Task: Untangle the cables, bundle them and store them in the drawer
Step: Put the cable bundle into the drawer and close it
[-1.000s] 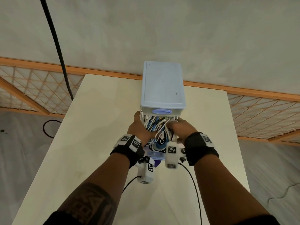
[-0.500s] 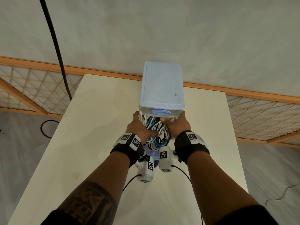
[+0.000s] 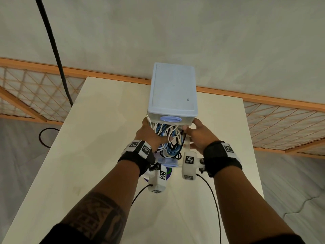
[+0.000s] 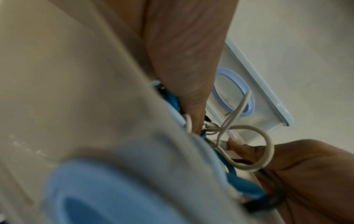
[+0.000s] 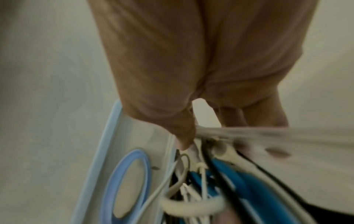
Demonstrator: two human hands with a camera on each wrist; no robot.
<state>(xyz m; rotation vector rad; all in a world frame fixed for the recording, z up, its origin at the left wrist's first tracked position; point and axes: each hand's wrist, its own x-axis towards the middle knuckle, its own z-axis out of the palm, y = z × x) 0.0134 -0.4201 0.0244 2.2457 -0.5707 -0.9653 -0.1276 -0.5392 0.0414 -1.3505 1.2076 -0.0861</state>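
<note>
A: Where are the cables (image 3: 168, 138), and what holds them?

B: A heap of white, blue and black cables fills the open drawer (image 3: 187, 147), which is pulled out toward the person from the pale blue drawer unit (image 3: 173, 92). The heap rises above the drawer's rim, and loops spill up against the closed drawer above it. The left hand (image 3: 148, 136) lies on the left side of the heap, its fingers buried among the strands; whether they pinch a strand or only press, the views do not show. The right hand (image 3: 202, 136) has its fingers curled round the drawer's right wall, the thumb at the top corner beside the cables.

A: Why that arrangement?

B: Judged from the pose, one hand packs the heap down while the other steadies the drawer so it can slide shut without snagging a loop.

A: Which way does everything point?

B: The drawer's long axis runs away from the person, in line with the unit, its front end nearest the wrists. The cables have no single direction: they lie coiled, though one white plug (image 3: 147, 117) pokes up at the unit's left front corner.

A: What carries the unit?

B: A light-coloured desk (image 3: 98, 138); a wall with wooden trim stands behind it.
</note>
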